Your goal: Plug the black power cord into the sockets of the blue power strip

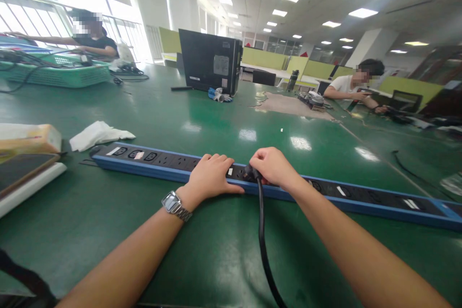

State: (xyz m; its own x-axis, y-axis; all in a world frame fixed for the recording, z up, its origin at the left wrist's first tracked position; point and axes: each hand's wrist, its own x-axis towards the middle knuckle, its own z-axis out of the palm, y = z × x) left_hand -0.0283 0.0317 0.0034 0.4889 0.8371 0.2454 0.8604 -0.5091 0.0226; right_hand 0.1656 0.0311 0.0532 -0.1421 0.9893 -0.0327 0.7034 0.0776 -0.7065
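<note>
A long blue-and-black power strip (164, 160) lies across the green table in front of me, with rows of sockets on its top and white labels on some of them. My left hand (210, 176) grips it near the middle, fingers over the far edge and thumb along the front side. Just right of it, my right hand (271, 165) is closed around a black power plug (249, 172) at the sockets. Whether the plug's pins are inside a socket cannot be made out. Its thick black cable (262, 236) hangs toward me over the near table edge.
Crumpled tissue (99, 134) and a phone (25, 173) lie at left. A green basket (61, 74) of cables is beyond, near one person. A black computer case (211, 62) stands at the back beside gloves (219, 95). Another person (355, 85) sits at far right.
</note>
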